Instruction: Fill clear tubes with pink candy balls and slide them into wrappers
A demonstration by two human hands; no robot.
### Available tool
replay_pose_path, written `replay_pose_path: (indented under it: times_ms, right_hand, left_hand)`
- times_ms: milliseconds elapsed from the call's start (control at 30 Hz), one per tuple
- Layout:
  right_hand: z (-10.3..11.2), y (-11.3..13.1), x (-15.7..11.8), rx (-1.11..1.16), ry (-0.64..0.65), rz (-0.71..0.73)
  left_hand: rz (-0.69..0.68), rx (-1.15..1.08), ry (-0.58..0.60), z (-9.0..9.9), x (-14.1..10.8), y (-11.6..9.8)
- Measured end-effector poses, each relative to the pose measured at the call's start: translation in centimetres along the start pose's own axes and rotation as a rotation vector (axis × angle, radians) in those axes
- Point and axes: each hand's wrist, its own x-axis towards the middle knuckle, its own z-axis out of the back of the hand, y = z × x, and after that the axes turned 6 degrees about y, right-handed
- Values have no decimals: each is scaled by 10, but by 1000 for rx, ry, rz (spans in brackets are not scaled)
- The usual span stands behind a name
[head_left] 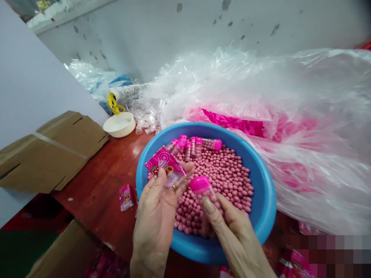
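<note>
A blue basin [268,200] holds many small pink balls [226,173]. Over its left side, my left hand [159,208] pinches a clear pouch with a pink printed top [164,162] between thumb and fingers. My right hand [232,227], to the right, is closed round a clear tube with a pink cap [201,184] and pink balls inside; the cap points up and left. Several more filled tubes with pink caps [193,146] lie on the balls at the basin's far side.
On the red table [107,177] are a small pink packet [126,197] and a white dish [119,125]. Flattened cardboard [55,146] lies left. Behind are clear tubes [147,117], yellow tape [114,103] and plastic bags [313,96] with pink caps [240,124].
</note>
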Motion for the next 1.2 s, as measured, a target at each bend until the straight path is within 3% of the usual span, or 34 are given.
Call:
replay_pose_path:
  times_ms: [133, 200, 267, 367, 500, 700, 833, 1000, 1200]
  right_hand:
    - [10, -6, 8, -463, -148, 112]
    - [9, -2, 10, -512, -286, 220]
    - [4, 6, 10, -398, -351, 314]
    - [-8, 19, 11, -36, -241, 337]
    - [-20, 24, 14, 423, -140, 242]
    - [-16, 21, 13, 607, 69, 99]
    - [-10, 22, 12, 851, 129, -29]
    - [-11, 22, 11, 836, 152, -40]
    - [-19, 14, 5, 435, 46, 113]
  left_hand:
    - [-33, -60, -12, 4, 2, 1]
    - [-57, -74, -11, 4, 1, 2]
    - [-47, -85, -25, 1, -2, 4]
    - [46, -110, -54, -6, -9, 8]
    - [162, -162, -60, -11, -18, 16]
    - [147, -100, 16, -6, -18, 14]
    - [76, -14, 13, -1, -16, 6]
    - [35, 28, -55, 0, -14, 10]
    - [92, -53, -99, -6, -13, 15]
